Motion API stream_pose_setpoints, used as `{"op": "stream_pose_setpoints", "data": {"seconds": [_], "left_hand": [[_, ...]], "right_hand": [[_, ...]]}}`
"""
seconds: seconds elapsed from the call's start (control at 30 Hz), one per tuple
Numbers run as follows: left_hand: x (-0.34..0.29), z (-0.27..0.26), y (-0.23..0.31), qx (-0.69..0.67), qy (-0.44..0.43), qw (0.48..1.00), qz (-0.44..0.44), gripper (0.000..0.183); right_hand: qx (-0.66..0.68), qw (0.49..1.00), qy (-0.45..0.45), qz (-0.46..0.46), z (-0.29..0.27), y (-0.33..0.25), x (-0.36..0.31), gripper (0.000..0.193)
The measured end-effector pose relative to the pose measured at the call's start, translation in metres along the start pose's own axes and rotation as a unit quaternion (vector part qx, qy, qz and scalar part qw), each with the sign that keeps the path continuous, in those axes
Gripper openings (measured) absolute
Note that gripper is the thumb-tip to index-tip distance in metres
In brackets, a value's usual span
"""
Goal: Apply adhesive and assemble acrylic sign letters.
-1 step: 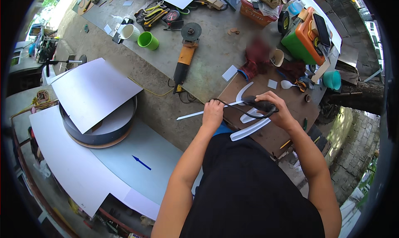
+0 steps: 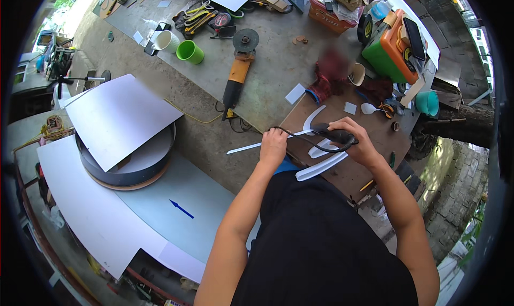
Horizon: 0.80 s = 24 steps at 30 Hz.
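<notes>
Head view: right hand [image 2: 350, 135] grasping the black tool [image 2: 321, 129], left hand [image 2: 274, 145] pinching the white strip [image 2: 243, 148] left of it, I fear the looped cord [image 2: 349, 145] might snag, jerking both.

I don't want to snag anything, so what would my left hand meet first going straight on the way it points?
Likely the black cord, which curves just past your left hand; depth is unclear, so they may touch. Beyond it lies the grey table.
</notes>
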<state>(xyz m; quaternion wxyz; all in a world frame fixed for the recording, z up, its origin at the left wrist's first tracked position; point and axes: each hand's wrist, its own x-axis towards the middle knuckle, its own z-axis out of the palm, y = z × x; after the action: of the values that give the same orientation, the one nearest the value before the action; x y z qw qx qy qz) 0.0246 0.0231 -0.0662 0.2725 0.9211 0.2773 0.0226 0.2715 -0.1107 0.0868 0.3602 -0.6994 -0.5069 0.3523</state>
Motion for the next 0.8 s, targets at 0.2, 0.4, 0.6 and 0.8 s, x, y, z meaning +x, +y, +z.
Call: {"op": "stream_pose_setpoints", "data": {"seconds": [0.2,0.4,0.6,0.8], "left_hand": [[0.006,0.001,-0.005,-0.017,0.007,1.000,-0.007,0.035],[0.008,0.004,-0.002,-0.021,0.011,1.000,-0.003,0.037],[0.007,0.004,-0.002,-0.022,0.007,1.000,-0.004,0.035],[0.009,-0.003,-0.004,-0.023,0.011,1.000,-0.003,0.033]], "right_hand": [[-0.003,1.000,0.008,-0.011,0.003,0.002,0.006,0.047],[-0.006,1.000,0.011,-0.008,0.001,0.004,0.004,0.047],[-0.003,1.000,0.008,0.006,0.000,0.004,0.001,0.048],[-0.001,1.000,0.005,-0.008,0.000,0.001,0.008,0.046]]}}
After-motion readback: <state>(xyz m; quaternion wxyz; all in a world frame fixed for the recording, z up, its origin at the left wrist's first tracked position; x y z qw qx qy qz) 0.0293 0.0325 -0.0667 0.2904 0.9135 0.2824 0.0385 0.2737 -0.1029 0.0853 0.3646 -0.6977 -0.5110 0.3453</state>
